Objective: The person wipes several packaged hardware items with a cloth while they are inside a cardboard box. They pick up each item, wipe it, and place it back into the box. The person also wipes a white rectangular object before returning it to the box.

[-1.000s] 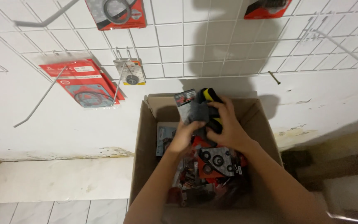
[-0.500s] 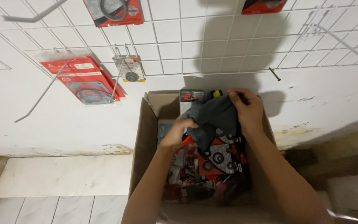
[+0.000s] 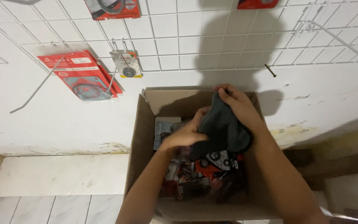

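Here — grey cloth (image 3: 222,130) in both grips, over cardboard box (image 3: 139,137).

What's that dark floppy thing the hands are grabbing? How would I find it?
Look for the open cardboard box standing against the white wall. At its top, the left hand and right hand hold a dark grey cloth. It is soft and plain, unlike the red and black packets beneath it.

One cardboard box (image 3: 139,137). One dark grey cloth (image 3: 222,128), with two hands on it: the left hand (image 3: 183,135) and the right hand (image 3: 237,101). Four packets hang on the wire grid: three red packets (image 3: 79,74) and one small carded wheel (image 3: 127,66). The packets inside the box are perhaps a dozen, too jumbled to count.
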